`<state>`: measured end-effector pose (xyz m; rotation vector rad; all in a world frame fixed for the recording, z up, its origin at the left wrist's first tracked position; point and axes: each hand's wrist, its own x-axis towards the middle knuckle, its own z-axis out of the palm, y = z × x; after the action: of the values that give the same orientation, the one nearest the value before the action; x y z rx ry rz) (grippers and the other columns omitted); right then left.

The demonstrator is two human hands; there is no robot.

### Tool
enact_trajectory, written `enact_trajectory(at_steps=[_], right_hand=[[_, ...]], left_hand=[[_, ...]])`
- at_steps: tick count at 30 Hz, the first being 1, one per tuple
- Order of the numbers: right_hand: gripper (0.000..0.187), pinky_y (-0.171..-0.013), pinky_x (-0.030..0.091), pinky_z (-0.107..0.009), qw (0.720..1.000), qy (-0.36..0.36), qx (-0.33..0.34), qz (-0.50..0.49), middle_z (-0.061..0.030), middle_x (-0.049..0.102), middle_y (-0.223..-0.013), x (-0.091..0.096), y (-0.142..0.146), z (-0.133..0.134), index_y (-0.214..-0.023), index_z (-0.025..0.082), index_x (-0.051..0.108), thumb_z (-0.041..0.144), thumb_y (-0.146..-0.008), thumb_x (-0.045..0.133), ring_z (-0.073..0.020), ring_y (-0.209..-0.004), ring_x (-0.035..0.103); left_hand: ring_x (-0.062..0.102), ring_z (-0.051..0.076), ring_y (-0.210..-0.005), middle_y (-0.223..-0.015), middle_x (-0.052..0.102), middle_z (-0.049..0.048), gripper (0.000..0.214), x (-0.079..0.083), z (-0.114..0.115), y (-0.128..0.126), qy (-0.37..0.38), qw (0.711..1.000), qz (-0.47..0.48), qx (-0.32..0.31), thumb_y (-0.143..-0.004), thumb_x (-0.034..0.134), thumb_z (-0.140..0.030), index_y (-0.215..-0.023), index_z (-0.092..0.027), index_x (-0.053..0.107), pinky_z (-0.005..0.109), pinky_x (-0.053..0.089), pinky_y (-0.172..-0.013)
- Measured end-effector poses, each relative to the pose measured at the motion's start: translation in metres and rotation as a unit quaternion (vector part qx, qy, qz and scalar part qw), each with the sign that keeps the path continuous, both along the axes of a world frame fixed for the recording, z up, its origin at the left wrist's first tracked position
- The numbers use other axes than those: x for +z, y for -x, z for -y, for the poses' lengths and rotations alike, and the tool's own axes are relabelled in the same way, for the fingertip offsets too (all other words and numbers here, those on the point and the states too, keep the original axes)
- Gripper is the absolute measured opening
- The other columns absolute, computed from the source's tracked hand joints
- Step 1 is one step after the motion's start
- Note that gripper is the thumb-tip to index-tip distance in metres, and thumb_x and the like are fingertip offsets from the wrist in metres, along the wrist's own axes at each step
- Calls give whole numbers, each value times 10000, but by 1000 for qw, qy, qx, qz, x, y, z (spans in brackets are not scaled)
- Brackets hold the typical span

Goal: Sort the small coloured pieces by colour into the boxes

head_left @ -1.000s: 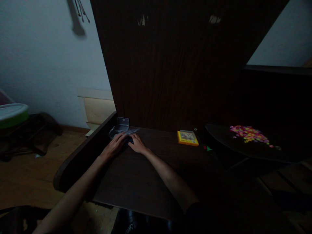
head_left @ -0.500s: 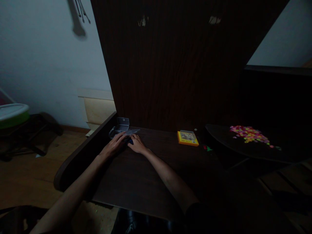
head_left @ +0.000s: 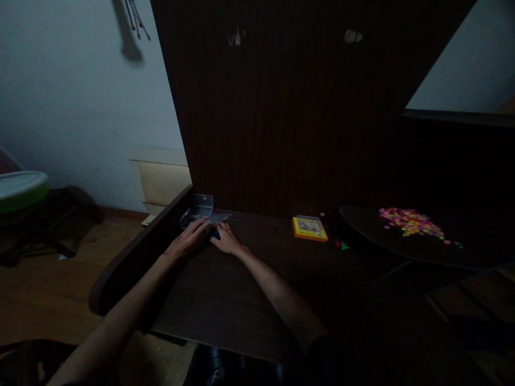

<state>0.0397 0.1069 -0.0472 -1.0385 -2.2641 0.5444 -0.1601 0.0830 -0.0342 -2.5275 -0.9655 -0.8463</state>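
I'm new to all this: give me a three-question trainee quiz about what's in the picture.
1. True or false: the right hand is nearer to the yellow box than the left hand is.

2. In the picture, the colourful heap of small pieces lies where?
a) left of the yellow box
b) right of the yellow box
c) underneath the yellow box

3. Fill in: the clear case just beyond the left hand stands ___ (open or shut).

Key: 1 true; 2 b; 3 open.

The left hand [head_left: 185,241] and right hand [head_left: 227,239] are side by side at the rear left of the desk [head_left: 241,305], a case [head_left: 203,201] just behind the left. Well to their right, a box [head_left: 309,229] lies before the back panel [head_left: 257,118]; farther right, a shelf [head_left: 368,229] bears a heap of pieces [head_left: 411,222]. Left of the desk stands a tub [head_left: 24,199].
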Motion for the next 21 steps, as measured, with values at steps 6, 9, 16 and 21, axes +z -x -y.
enact_trajectory(at_steps=[6,9,16,21], right_hand=[[478,-1033,352,-395,1000,6,6,12,-103,487,-1274,3,-2,2,-1284,175,503,298,-828,578,-233,-1162,430],[458,-1030,355,-400,1000,6,18,17,-90,471,-1288,4,-3,4,-1268,203,518,306,-828,595,-232,-1166,423],[552,-1028,360,-462,998,4,28,51,-113,397,-1362,7,-4,8,-1317,245,515,417,-811,650,-288,-1225,382],[529,-1031,358,-468,998,8,29,54,-94,409,-1366,7,-5,9,-1306,286,529,426,-813,658,-279,-1233,379]], left_hand=[[501,258,-1276,-1407,463,160,488,3,3,-1,21,1000,10,4,-941,418,-188,-1424,-196,346,414,493,-1039],[492,254,-1285,-1424,446,151,507,3,2,-1,29,999,16,3,-940,421,-197,-1438,-203,325,409,482,-1054],[491,257,-1291,-1427,447,150,475,3,3,-2,52,998,19,27,-947,397,-206,-1420,-199,361,420,477,-1053],[483,252,-1301,-1419,455,158,461,2,3,-4,44,998,24,31,-945,404,-199,-1405,-180,380,417,463,-1064]])
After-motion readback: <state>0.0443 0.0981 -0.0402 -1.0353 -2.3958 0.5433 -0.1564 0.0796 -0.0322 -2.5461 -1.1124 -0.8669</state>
